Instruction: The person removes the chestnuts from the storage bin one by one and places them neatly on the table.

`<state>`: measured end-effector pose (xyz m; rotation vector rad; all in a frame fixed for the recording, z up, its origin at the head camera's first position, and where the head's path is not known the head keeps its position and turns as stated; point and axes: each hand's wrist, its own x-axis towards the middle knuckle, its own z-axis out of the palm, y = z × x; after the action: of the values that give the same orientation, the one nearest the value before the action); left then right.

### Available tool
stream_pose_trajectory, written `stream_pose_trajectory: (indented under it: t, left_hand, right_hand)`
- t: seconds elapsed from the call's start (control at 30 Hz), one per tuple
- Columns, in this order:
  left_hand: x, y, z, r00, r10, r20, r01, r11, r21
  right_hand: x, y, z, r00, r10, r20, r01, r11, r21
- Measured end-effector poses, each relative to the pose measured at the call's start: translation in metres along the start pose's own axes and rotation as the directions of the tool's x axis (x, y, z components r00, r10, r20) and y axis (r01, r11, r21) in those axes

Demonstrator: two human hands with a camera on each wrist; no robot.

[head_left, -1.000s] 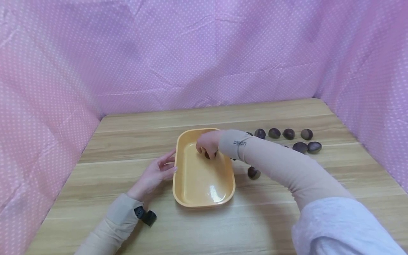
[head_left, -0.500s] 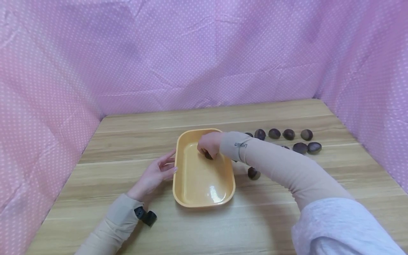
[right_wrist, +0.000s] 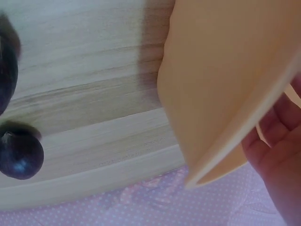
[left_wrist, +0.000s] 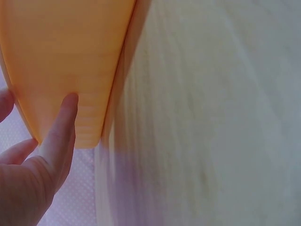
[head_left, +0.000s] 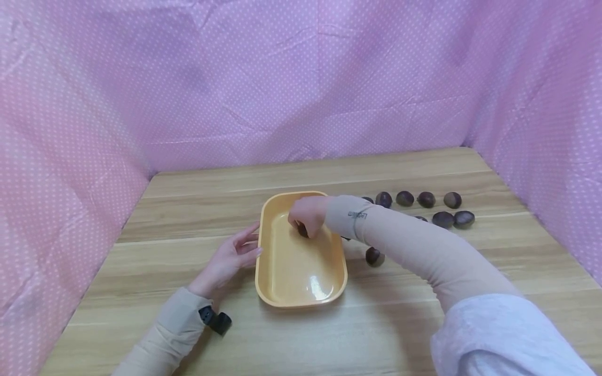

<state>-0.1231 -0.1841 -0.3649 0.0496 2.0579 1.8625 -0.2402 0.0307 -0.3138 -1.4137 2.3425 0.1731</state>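
Observation:
A deep yellow-orange plastic tub (head_left: 301, 305) stands on the wooden table. My left hand (head_left: 230, 261) rests against its left outer side; in the left wrist view the fingers (left_wrist: 59, 132) are fairly straight along the wall. Inside the tub, toward its far end, my right hand (head_left: 308, 213) pinches a dark brown chestnut (head_left: 302, 230), low over the floor of the tub. The right wrist view shows the right hand (right_wrist: 277, 150) behind the tub's rim, its fingertips and the chestnut hidden.
Several chestnuts lie on the table right of the tub, among them a far one (head_left: 405, 198), a pair at the right (head_left: 464, 219) and a near one (head_left: 374, 256). The right sleeve (head_left: 409, 237) covers some. Pink dotted cloth (head_left: 301, 78) hangs behind the table.
My right hand stays inside the tub, with its fingers drawn closer round the chestnut, which has turned and shifted slightly. The left hand and the tub keep their places.

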Motion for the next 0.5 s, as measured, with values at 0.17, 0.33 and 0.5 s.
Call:
stream_pose_trajectory:
  t: [0.17, 0.33, 0.5]
  left_hand:
    - [0.001, -0.001, -0.001, 1.0, -0.002, -0.001, 0.002, 1.0, -0.002]
    - [0.002, -0.002, -0.001, 1.0, 0.0, 0.005, 0.0, 1.0, 0.007]
    - [0.001, -0.002, 0.0, 1.0, 0.003, 0.006, -0.003, 1.0, 0.009]
  right_hand:
    - [-0.004, -0.002, -0.003, 0.996, -0.079, -0.052, 0.08, 0.996, 0.028]
    - [-0.01, -0.008, -0.008, 0.989, -0.128, -0.071, 0.131, 0.99, 0.044]
    - [-0.018, -0.013, -0.014, 0.982, -0.148, -0.113, 0.157, 0.985, 0.075]
